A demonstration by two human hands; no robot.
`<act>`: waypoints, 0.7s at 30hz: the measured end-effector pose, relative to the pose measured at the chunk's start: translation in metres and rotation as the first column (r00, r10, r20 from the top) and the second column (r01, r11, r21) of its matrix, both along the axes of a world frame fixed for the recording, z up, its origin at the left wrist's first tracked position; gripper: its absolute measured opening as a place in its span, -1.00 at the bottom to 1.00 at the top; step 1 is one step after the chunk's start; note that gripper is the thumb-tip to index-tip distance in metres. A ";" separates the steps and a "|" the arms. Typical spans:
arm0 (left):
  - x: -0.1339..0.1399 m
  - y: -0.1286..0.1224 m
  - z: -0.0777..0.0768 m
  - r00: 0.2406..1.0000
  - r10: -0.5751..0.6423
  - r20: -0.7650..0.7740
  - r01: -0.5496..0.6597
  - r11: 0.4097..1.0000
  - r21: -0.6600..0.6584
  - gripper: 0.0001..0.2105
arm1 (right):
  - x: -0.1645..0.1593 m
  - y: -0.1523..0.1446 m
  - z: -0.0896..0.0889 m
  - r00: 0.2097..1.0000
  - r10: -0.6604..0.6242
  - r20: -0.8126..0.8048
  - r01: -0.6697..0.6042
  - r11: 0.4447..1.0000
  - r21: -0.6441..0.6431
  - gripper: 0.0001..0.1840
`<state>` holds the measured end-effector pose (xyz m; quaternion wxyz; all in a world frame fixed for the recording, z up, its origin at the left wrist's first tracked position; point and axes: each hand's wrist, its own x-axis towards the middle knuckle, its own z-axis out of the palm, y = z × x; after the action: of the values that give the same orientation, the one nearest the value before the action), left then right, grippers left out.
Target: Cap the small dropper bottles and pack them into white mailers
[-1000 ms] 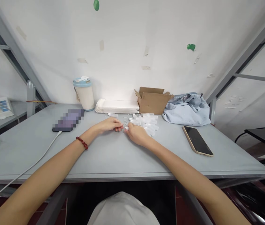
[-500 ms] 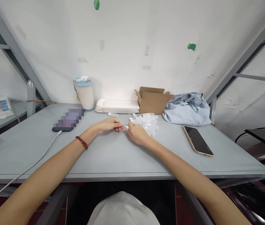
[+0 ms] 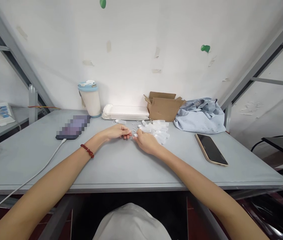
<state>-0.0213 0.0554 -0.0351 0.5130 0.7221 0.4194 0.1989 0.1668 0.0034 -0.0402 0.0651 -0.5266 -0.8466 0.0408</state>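
Observation:
Over the middle of the desk, my left hand [image 3: 120, 131] has its thumb and fingers pinched together, and what lies between them is too small to name. My right hand [image 3: 146, 141] is closed close beside it, the fingertips of both hands almost meeting. A small white piece shows at the right fingertips, mostly hidden by the hand. Behind and right of my right hand lies a pile of small translucent white pieces with thin loops [image 3: 160, 126]. One similar piece [image 3: 120, 122] rests apart, just beyond my left hand.
Along the wall stand a cup with a blue lid [image 3: 90, 100], a stack of flat white packets [image 3: 126, 112], an open cardboard box [image 3: 163, 108] and a light blue cloth [image 3: 200, 116]. A phone [image 3: 211, 150] lies right; another, cabled phone [image 3: 73, 127] lies left. The desk's front edge [image 3: 131, 187] is near.
Both hands stay almost in the same place with fingers closed. The whole view has shifted very slightly; nothing on the desk has visibly moved.

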 end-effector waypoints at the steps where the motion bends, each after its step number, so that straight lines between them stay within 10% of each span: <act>1: 0.000 0.000 -0.001 1.000 -0.003 0.002 0.003 1.000 0.003 -0.69 | 0.000 0.000 0.000 1.000 0.000 0.000 0.000 1.000 -0.002 -0.70; 21: 0.000 0.002 -0.002 1.000 -0.010 -0.004 0.010 1.000 0.001 -0.68 | -0.001 -0.001 0.001 1.000 -0.007 -0.003 0.007 1.000 -0.013 -0.72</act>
<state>-0.0216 0.0572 -0.0375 0.5127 0.7248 0.4169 0.1950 0.1659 0.0019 -0.0387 0.0632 -0.5299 -0.8444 0.0468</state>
